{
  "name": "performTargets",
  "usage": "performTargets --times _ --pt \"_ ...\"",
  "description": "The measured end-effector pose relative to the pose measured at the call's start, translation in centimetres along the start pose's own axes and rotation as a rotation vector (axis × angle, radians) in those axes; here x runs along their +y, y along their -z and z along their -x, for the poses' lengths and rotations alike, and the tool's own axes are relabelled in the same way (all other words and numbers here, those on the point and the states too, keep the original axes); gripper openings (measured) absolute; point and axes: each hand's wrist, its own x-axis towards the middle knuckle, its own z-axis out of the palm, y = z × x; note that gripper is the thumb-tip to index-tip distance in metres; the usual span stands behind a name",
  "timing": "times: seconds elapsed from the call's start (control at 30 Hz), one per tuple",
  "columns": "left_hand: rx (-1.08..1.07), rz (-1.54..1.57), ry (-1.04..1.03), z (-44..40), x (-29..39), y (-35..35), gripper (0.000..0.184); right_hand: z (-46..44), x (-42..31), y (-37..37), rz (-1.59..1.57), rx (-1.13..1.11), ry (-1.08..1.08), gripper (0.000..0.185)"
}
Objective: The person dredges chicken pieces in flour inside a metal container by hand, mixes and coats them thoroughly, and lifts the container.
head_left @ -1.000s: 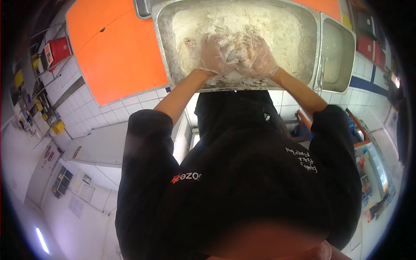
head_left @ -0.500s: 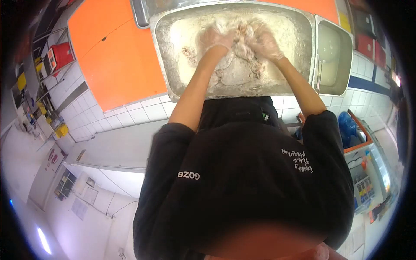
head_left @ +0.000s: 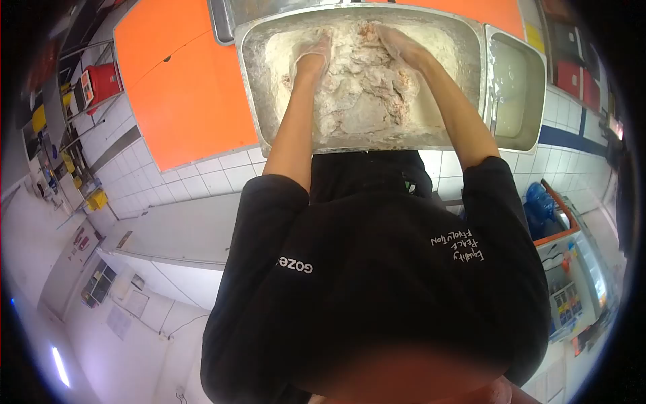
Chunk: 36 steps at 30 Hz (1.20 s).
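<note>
A large metal pan (head_left: pixel 252 101) holds pale, flour-like powder (head_left: pixel 276 54) and a heap of powder-coated pieces (head_left: pixel 367 81) with reddish patches, which look like raw meat. My left hand (head_left: pixel 315 55), in a thin clear glove, reaches into the powder at the heap's left side with its fingers stretched forward. On the right side of the heap is my right hand (head_left: pixel 404 50), gloved the same way, its fingers extended toward the reddish pieces at the far edge. The fingertips of both hands are partly hidden in the powder and pieces. Neither hand has anything lifted.
A smaller metal pan (head_left: pixel 517 87) of cloudy liquid adjoins on the right, with a wire handle at its near left edge. An orange board (head_left: pixel 188 94) lies to the left, near a dark tray (head_left: pixel 221 23). A blue bottle (head_left: pixel 538 202) stands low at right.
My hands have moved apart and away from the middle of the pan, to either side of the heap. The pieces that were tossed between them now lie in the pan.
</note>
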Motion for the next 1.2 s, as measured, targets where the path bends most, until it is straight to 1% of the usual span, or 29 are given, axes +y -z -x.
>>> performTargets --times 0.03,0.1,0.17,0.23,0.27,0.33,0.37,0.4,0.43,0.47,0.5,0.53,0.6,0.63,0.67,0.7,0.73,0.8,0.87,0.9,0.93,0.97,1.0,1.03,1.07,1.1,1.13,1.17,1.2 --pt "-0.081 0.064 0.030 1.1 0.8 0.2 0.082 0.1 0.2 -0.4 -0.002 -0.004 -0.001 0.064" --pt "-0.122 0.077 0.065 -1.8 1.0 -1.7 0.081 0.3 0.3 0.0 -0.445 -0.063 -0.089 0.072" --pt "-0.152 0.093 0.088 -3.5 0.0 -2.4 0.080 0.1 0.2 0.0 -0.505 -0.083 -0.070 0.075" --pt "-0.231 0.382 -0.132 -3.9 -2.7 -2.4 0.073 0.8 -0.3 0.0 -0.574 -0.112 -0.071 0.078" --pt "-0.228 0.380 -0.135 -2.3 -1.6 -1.0 0.073 1.2 -1.5 0.3 -0.604 -0.151 -0.064 0.077" --pt "-0.328 0.758 0.078 3.2 0.2 1.5 0.072 2.9 -2.6 -0.7 -0.650 -0.191 -0.083 0.076" --pt "-0.329 0.758 0.087 4.4 -0.2 1.2 0.072 3.6 -3.4 -1.5 -0.610 -0.067 -0.129 0.072" --pt "-0.221 0.719 -0.122 5.4 -0.1 0.8 0.072 3.9 -3.8 -1.8 -0.562 0.059 -0.167 0.069" --pt "-0.110 0.673 -0.328 6.7 -0.2 0.7 0.072 4.2 -3.1 -1.6 -0.561 0.058 -0.170 0.069" --pt "-0.217 0.588 -0.197 11.0 2.2 2.7 0.085 4.4 -1.8 -0.9 -0.295 -0.099 -0.101 0.066" --pt "-0.218 0.590 -0.200 12.6 2.4 2.9 0.085 4.8 -1.0 -0.6 -0.160 -0.175 -0.071 0.065" --pt "-0.220 0.409 -0.236 13.6 2.7 2.7 0.090 5.2 -0.2 -0.4 -0.025 -0.247 -0.031 0.064" --pt "-0.123 -0.018 -0.432 12.4 0.3 0.9 0.107 7.7 0.9 -1.3 0.287 -0.027 0.318 0.063" --pt "-0.123 -0.012 -0.424 10.8 -2.1 -0.7 0.107 8.5 1.6 -1.5 0.441 0.079 0.492 0.064" --pt "0.079 -0.228 -0.560 9.3 -4.2 -2.1 0.093 8.3 2.7 -0.6 0.443 0.093 0.502 0.066" --pt "0.176 -0.336 -0.632 8.6 -4.4 -2.2 0.086 8.1 3.9 0.4 0.444 0.107 0.512 0.069" --pt "0.284 -0.444 -0.693 7.9 -4.6 -2.3 0.079 7.6 5.5 2.4 0.283 0.011 0.356 0.074" --pt "0.061 -0.364 -0.438 7.6 -2.2 0.9 0.081 4.8 7.8 4.3 0.116 -0.078 0.189 0.079" --pt "-0.183 -0.290 -0.151 8.3 -1.2 3.6 0.083 2.9 9.8 3.9 0.197 0.125 0.039 0.087" --pt "-0.237 -0.269 -0.088 7.2 -1.5 3.2 0.084 2.5 9.7 3.9 0.195 0.128 0.036 0.087" --pt "-0.289 -0.250 -0.023 6.0 -1.8 2.8 0.085 2.4 6.9 3.4 0.246 0.061 0.039 0.087" --pt "-0.247 -0.150 -0.297 3.0 -4.5 1.0 0.073 2.4 4.6 2.4 0.296 -0.011 0.043 0.087" --pt "-0.227 -0.096 -0.433 2.4 -5.0 0.1 0.068 2.6 3.3 0.8 0.294 -0.013 0.040 0.087" --pt "-0.208 -0.047 -0.569 1.7 -5.4 -0.7 0.063 2.8 2.0 -0.7 0.323 -0.033 0.066 0.081" --pt "-0.207 -0.043 -0.393 1.8 -3.9 -1.1 0.063 2.8 1.3 -1.1 0.353 -0.046 0.097 0.075" --pt "-0.152 -0.080 -0.474 -3.8 -6.6 -4.5 0.068 0.4 3.0 -1.2 0.353 -0.039 0.105 0.075" --pt "-0.092 -0.119 -0.553 -9.2 -9.3 -7.8 0.073 -3.8 6.2 -1.5 0.046 -0.153 0.065 0.075" --pt "-0.091 -0.119 -0.555 -6.6 -6.9 -6.8 0.073 -3.2 5.6 -1.9 -0.040 -0.141 0.093 0.074" --pt "-0.169 0.173 -0.259 -3.9 -4.3 -5.9 0.068 -2.5 4.9 -2.3 -0.126 -0.131 0.123 0.074"
